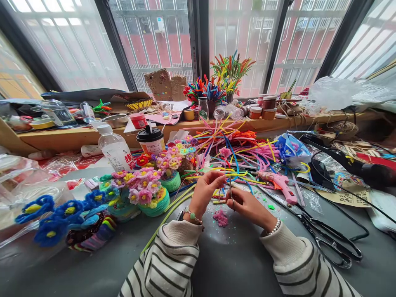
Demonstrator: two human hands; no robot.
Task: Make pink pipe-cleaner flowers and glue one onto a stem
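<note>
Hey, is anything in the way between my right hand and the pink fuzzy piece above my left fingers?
Nothing visible stands between them. Your right hand holds a slim metal tool close beside your left hand, and the pink fuzzy piece is just above. The colorful pipe cleaners lie behind, not between.

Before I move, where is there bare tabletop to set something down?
Between the left sleeve and right sleeve, nearer than the pink fluff; also between left sleeve and blue flowers. Crowded: beyond the left hand and right hand, with pipe cleaners.
</note>
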